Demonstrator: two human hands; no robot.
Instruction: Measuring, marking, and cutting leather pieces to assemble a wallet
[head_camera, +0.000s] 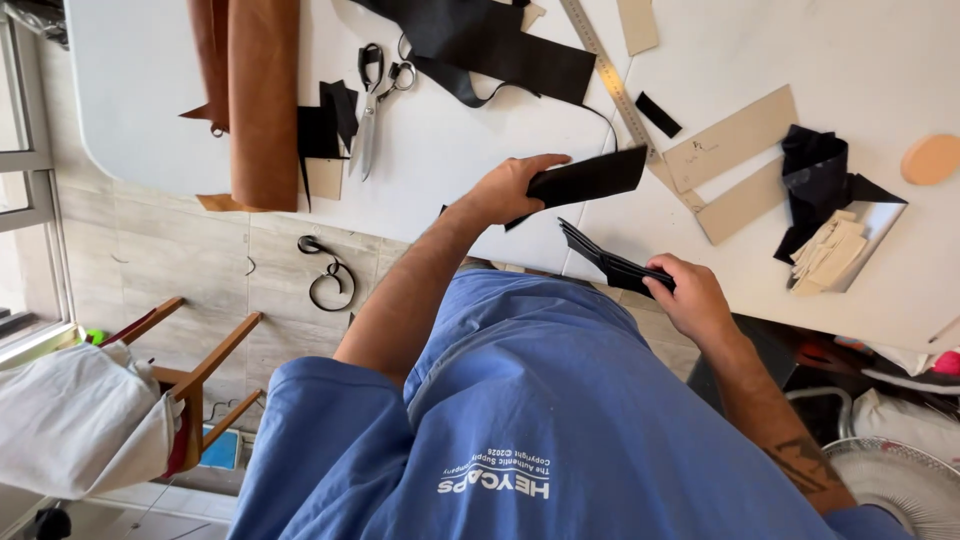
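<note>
Closed around a flat black leather piece (590, 178), the left hand (510, 190) has its grip shut on the near end of that piece, thumb on top and fingers beneath, so the piece juts out level over the white bench (450, 150) toward the metal ruler (612, 80). Just below and to the right, the right hand (690, 295) has its grip clamped on a small stack of black leather panels (610, 262), which fan out from the fingers toward the left hand; the stack hangs over the bench edge, near the single piece but not touching it. Both forearms rise from a blue shirt (520, 420) that fills the lower part of the view. On the bench beyond the hands lie a pair of scissors (375, 100), a roll of brown leather (262, 100), a large black leather offcut (500, 45), and several tan card templates (735, 140) beside the ruler. Farther right sits a crumpled black scrap (815, 180) next to a bundle of pale card strips (828, 252), and a round peach-coloured pad (932, 158) lies near the bench's far edge. A wooden chair (200, 370) draped with white cloth stands on the tiled floor at the left.
</note>
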